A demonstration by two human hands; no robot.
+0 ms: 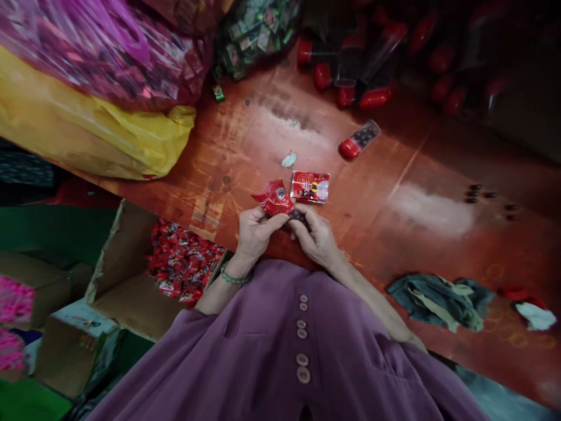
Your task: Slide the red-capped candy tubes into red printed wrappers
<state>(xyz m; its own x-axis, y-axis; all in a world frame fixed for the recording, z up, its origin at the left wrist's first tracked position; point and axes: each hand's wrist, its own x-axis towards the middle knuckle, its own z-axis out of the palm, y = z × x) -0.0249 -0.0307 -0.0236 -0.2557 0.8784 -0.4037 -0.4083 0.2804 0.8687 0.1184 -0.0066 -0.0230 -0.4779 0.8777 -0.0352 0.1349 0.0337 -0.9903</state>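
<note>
A cardboard box (131, 280) of red packets (184, 266) sits below the table's (394, 199) near edge at the left. At the middle of that edge, the left hand (256, 231) is closed on a torn red wrapper (274, 197). The right hand (318, 237) touches it, pinching small dark sweets (298, 216) between the fingers. Just beyond lies a flat red packet (310, 187). Farther toward the far edge lies a clear tube with a red cap (359, 140). A crumpled green cloth (442, 298) rests near the right corner.
</note>
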